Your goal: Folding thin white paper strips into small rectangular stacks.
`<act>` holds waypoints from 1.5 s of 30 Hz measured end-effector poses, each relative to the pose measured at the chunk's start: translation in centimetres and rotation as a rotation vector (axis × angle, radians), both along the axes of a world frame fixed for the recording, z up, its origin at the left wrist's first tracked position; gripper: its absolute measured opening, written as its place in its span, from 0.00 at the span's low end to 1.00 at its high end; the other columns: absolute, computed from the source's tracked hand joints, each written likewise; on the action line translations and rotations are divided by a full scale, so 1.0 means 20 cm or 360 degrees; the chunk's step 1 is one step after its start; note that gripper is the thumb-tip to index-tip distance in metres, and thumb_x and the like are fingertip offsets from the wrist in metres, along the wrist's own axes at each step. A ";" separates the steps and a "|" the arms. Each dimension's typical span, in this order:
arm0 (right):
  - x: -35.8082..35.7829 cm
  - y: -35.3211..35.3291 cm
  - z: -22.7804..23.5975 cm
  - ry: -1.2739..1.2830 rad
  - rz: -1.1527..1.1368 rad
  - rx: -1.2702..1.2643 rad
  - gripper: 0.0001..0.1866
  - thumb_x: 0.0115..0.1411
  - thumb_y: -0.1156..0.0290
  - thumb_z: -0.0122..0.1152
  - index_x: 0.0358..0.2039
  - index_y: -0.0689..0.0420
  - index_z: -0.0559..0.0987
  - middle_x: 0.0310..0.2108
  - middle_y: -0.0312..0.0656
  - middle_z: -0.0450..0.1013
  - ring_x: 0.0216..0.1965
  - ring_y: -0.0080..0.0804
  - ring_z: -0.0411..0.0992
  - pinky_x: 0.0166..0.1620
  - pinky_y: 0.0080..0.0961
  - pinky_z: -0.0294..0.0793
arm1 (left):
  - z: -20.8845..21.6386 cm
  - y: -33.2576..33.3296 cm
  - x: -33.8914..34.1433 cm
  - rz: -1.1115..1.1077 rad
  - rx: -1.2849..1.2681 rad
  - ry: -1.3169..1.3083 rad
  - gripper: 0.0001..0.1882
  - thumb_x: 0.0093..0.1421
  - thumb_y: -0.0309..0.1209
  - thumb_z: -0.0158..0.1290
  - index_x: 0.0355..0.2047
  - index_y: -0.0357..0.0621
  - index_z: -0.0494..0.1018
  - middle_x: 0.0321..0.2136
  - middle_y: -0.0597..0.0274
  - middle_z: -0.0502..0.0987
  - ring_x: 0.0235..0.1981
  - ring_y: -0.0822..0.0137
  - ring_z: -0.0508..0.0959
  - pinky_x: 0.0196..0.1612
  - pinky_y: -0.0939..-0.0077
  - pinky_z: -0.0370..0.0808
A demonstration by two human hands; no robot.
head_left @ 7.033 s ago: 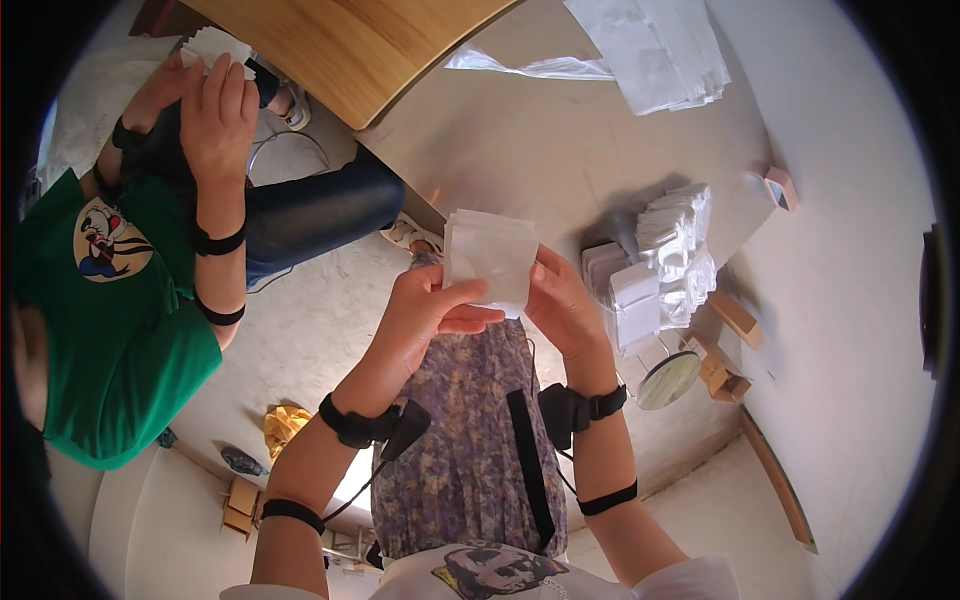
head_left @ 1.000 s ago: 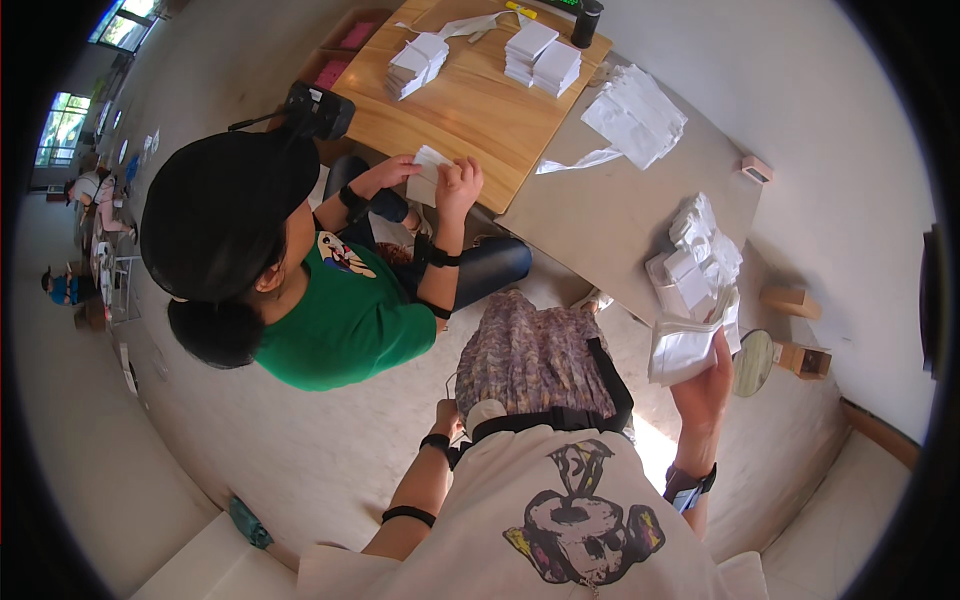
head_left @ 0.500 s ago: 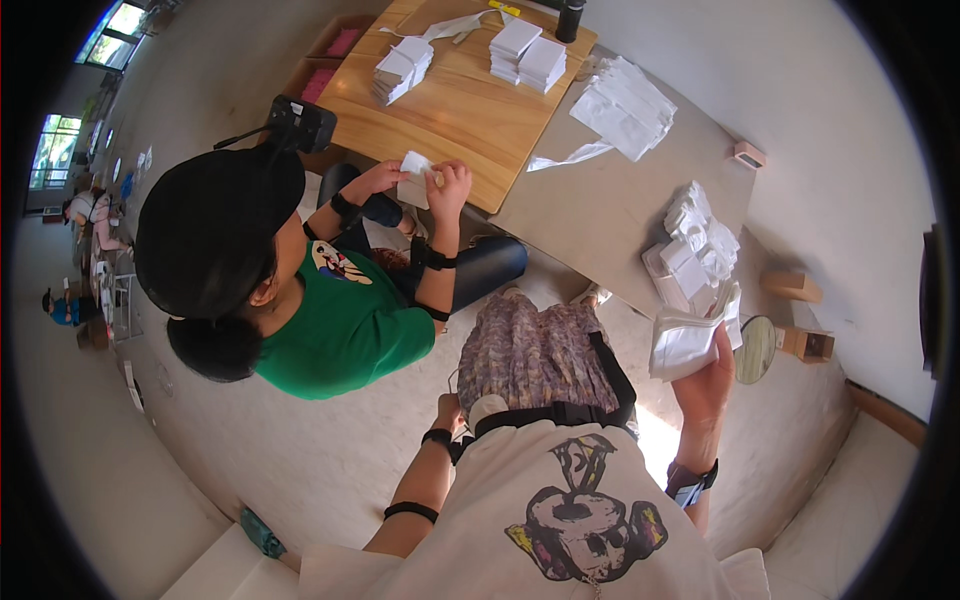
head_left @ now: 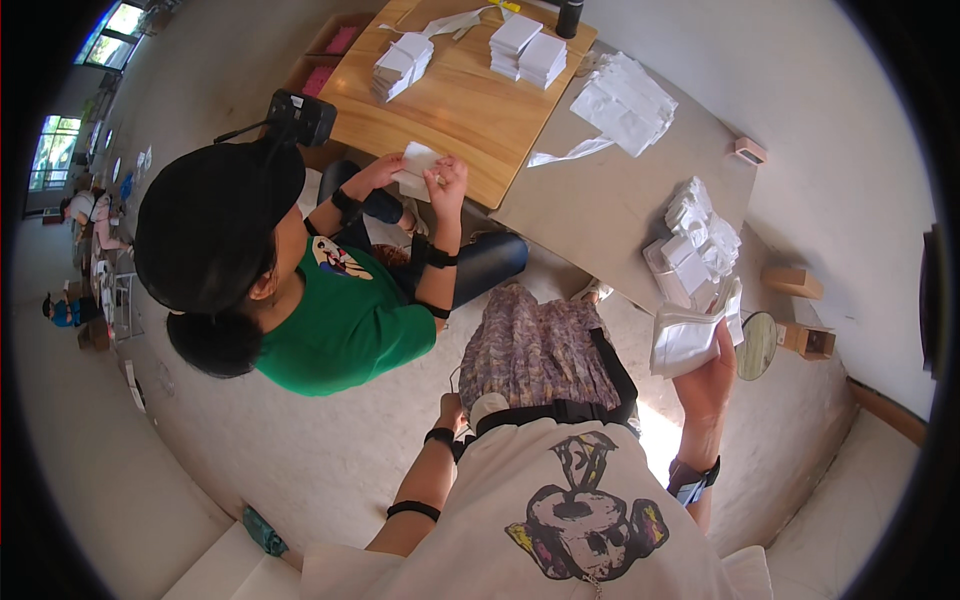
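My right hand is closed round a stack of folded white sheets or pouches, thumb on the near side. The stack is raised just off the near corner of the grey table. Beyond it on that table sit a small open white tray and a crumpled heap of white pieces. My left hand is low beside my waist, its fingers curled. A thin dark cord or wire shows just above it; whether the fingers hold it is hidden.
At my left, a person in a green shirt handles a white piece by a wooden table bearing white stacks. White sheets lie on the grey table. Right of it stand a round mirror-like disc and cardboard boxes.
My two hands have hardly moved, and my right hand still grips the white stack. The other person's fingers have shifted slightly on their white piece.
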State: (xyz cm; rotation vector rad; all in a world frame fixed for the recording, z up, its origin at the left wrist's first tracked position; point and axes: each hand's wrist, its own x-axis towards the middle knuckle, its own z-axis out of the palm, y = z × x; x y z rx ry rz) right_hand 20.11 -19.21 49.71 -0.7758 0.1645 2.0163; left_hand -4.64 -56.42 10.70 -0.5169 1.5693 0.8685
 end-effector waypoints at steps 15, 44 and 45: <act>-0.03 0.00 0.02 0.0014 0.0046 0.0044 0.18 0.64 0.66 0.51 0.53 0.56 0.71 0.53 0.42 0.70 0.56 0.39 0.65 0.61 0.43 0.59 | -0.03 -0.04 0.00 -0.0077 0.0026 0.0074 0.06 0.55 0.31 0.50 0.28 0.43 0.74 0.23 0.57 0.74 0.23 0.60 0.73 0.24 0.60 0.67; -0.02 0.00 0.01 0.0062 0.0062 0.0065 0.18 0.64 0.67 0.51 0.54 0.56 0.71 0.54 0.41 0.69 0.57 0.37 0.65 0.62 0.41 0.58 | -0.06 -0.09 0.00 -0.0256 0.0086 0.0214 0.06 0.54 0.30 0.50 0.22 0.45 0.74 0.17 0.59 0.71 0.17 0.64 0.71 0.17 0.65 0.63; -0.02 0.00 0.02 0.0064 0.0049 0.0052 0.18 0.64 0.67 0.51 0.54 0.56 0.71 0.54 0.41 0.69 0.57 0.37 0.65 0.62 0.41 0.58 | -0.06 -0.09 0.00 -0.0263 0.0087 0.0220 0.06 0.53 0.30 0.50 0.22 0.45 0.74 0.17 0.59 0.71 0.17 0.64 0.70 0.17 0.65 0.63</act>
